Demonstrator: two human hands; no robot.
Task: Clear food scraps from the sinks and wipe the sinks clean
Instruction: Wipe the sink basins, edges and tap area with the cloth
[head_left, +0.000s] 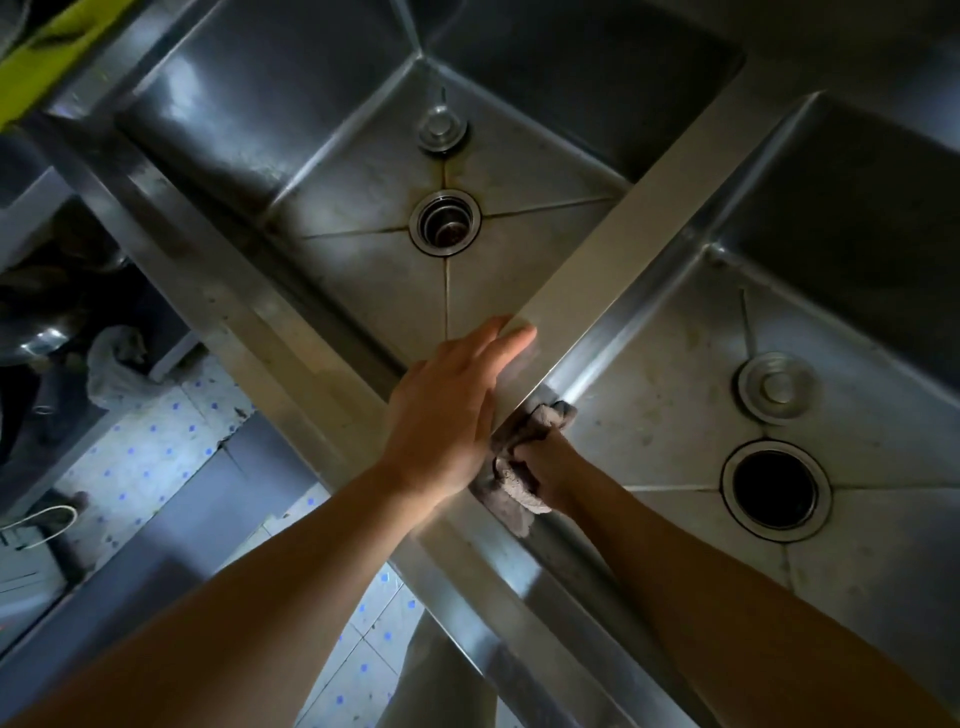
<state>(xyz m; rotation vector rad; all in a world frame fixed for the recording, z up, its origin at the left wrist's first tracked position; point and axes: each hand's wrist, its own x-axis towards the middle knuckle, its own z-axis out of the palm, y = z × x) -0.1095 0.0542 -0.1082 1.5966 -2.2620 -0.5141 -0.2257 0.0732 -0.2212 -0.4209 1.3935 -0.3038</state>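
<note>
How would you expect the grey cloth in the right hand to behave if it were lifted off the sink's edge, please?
The cloth looks bunched and wrinkled in the right hand, so it would probably droop limply. It crumples into a small grip, suggesting it is light. Whether it is wet cannot be told.

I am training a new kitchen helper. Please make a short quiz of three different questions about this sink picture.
1. True or false: the left hand lies flat on the divider between the two sinks.
2. What does the right hand hold? A) sponge B) grey cloth C) brush
3. Fill in: the drain plug in the right sink lies ____ its drain hole.

Key: 1 true; 2 B, the grey cloth; 3 beside.
</note>
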